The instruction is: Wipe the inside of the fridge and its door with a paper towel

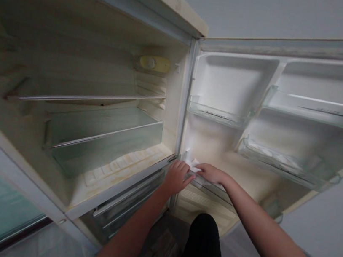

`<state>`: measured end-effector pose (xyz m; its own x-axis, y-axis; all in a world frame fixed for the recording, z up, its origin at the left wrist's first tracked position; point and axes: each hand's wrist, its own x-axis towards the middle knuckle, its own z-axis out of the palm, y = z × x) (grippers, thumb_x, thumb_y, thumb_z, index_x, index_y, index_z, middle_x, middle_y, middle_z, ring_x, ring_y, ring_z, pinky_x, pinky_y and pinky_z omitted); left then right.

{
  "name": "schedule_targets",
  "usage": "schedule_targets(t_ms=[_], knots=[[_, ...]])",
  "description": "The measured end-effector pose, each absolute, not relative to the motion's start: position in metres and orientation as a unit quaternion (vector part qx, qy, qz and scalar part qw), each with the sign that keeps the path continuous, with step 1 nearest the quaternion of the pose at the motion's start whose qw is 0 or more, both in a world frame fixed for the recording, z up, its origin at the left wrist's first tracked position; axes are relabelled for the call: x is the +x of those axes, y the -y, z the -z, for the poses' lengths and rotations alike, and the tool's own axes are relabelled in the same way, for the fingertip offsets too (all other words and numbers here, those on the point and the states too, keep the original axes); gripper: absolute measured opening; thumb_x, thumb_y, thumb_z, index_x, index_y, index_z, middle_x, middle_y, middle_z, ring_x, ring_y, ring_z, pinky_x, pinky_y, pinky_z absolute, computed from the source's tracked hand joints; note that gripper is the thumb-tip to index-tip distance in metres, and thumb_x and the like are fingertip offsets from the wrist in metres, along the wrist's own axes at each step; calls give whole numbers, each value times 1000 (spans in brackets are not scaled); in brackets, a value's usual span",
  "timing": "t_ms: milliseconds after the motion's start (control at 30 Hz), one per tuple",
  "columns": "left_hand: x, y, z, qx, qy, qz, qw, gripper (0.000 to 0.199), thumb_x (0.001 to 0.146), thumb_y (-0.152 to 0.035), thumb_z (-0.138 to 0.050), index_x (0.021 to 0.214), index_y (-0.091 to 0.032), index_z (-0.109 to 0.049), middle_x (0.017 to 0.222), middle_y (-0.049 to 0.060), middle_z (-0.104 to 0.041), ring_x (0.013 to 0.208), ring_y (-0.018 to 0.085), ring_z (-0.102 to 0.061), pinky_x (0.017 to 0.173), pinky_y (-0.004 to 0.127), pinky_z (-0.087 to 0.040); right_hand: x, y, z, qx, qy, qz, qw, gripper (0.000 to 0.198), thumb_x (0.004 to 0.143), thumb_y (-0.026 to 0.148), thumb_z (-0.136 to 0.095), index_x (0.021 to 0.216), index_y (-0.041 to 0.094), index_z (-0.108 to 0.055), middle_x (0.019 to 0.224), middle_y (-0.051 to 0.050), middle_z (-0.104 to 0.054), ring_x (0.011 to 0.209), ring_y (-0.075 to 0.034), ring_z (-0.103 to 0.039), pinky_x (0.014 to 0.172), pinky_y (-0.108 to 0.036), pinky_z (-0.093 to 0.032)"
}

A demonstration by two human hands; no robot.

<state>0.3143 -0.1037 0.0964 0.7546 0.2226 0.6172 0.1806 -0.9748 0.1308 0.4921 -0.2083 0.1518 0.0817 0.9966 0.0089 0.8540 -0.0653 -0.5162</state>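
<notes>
My right hand [211,173] is closed on a crumpled white wipe [195,165], tissue or thin cloth. It presses the wipe into the hinge-side end of the low clear door shelf [214,190]. My left hand [176,179] grips that same end of the shelf, fingers bent over it and thumb stretched along the front rim. The shelf sits on the inside of the open fridge door [215,136], close to the hinge. Both hands are near each other, and the fingertips of each are partly hidden.
To the left stands the open fridge compartment [172,120], with a glass shelf [99,98], a clear drawer [109,141] and stained floor. Higher door shelves [214,114] hang at right; one holds white material [276,156]. Below is a freezer drawer [129,203]; my knee [202,247] is in front.
</notes>
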Motion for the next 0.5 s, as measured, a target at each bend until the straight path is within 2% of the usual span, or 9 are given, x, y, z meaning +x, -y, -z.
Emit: schedule_targets(t_ms=[133,200,300,400,433,500], knots=[[315,104,-96,926,-98,-351,95,26,93,-43,-61,102,-19,-60,105,10,-64,108,29,-57,101,47,-46,468,226,-155,-749,611,-87,241,22,95,24,-47,98,15,-68,92,-10,-71,84,-21,-61,78,-31,-44],[313,109,-96,911,-94,-370,157,33,88,-41,-68,110,-18,-60,115,12,-64,116,30,-57,104,48,-45,451,241,-153,-753,598,-27,273,21,98,27,-45,100,17,-63,90,-8,-67,81,-21,-60,76,-31,-43],[300,124,-98,872,-76,-397,277,55,83,-40,-73,130,-17,-55,135,16,-59,130,33,-52,112,51,-40,423,264,-149,-691,639,26,337,17,96,22,-47,109,19,-58,106,-10,-65,98,-22,-60,88,-34,-45],[276,145,-102,833,-48,-387,393,83,83,-40,-74,153,-17,-35,154,19,-46,142,34,-45,120,50,-34,399,284,-143,-621,692,-13,367,20,98,19,-45,116,22,-54,117,-10,-62,111,-22,-57,97,-35,-45],[267,152,-103,825,-39,-372,423,86,83,-38,-74,155,-17,-32,154,18,-47,141,33,-46,120,48,-34,393,290,-142,-612,698,-42,369,20,100,21,-44,117,23,-53,118,-9,-61,111,-21,-57,97,-35,-45],[250,163,-105,815,-34,-340,467,69,86,-39,-70,148,-19,-46,145,15,-57,134,33,-53,116,46,-39,384,300,-139,-612,687,-96,380,25,101,26,-47,126,25,-50,121,-9,-61,110,-21,-59,96,-35,-47]])
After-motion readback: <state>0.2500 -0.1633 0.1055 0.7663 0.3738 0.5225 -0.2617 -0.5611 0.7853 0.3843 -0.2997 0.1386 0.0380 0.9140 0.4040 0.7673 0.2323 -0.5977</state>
